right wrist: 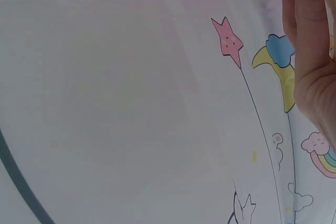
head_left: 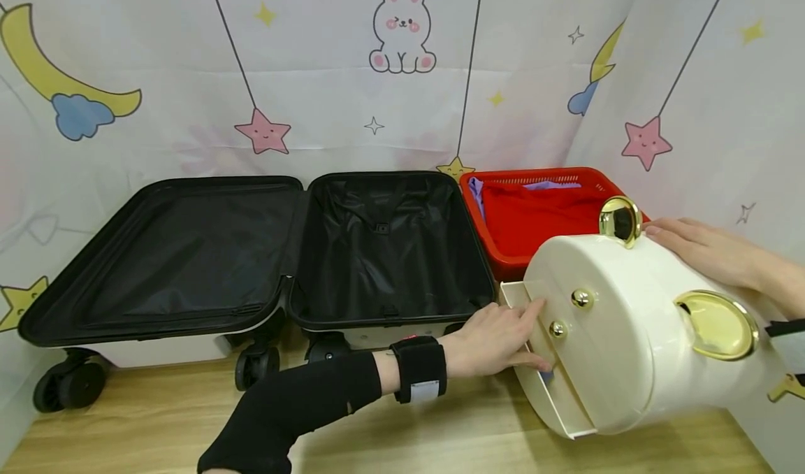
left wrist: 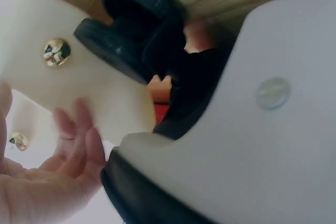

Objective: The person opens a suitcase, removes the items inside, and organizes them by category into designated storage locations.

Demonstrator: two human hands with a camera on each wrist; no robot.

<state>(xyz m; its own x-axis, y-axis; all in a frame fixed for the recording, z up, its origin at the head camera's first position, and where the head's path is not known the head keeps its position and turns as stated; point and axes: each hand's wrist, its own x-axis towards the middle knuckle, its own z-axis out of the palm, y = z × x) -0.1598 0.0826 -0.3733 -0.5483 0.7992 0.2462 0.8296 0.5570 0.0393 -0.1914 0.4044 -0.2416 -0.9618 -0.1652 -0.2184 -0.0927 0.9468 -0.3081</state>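
A rounded cream storage box (head_left: 604,320) with gold knobs lies tilted at the right in the head view. One drawer (head_left: 562,407) sticks partway out of its front face. My left hand (head_left: 497,338) is at this drawer, fingers spread over its opening; the left wrist view shows the same hand (left wrist: 63,171) with loosely bent fingers beside the cream surface. A small blue bit (head_left: 546,375) shows by the thumb, its kind unclear. On the box's far side rests my right hand (head_left: 707,247), fingers extended; its fingers (right wrist: 310,19) look straight in the right wrist view.
An open suitcase with a black lining (head_left: 383,264) stands left of the box, its other half (head_left: 189,257) farther left, on black wheels (head_left: 78,383). Behind the box is a red basket (head_left: 497,250) holding red and purple cloth. A patterned curtain (head_left: 339,103) hangs behind everything.
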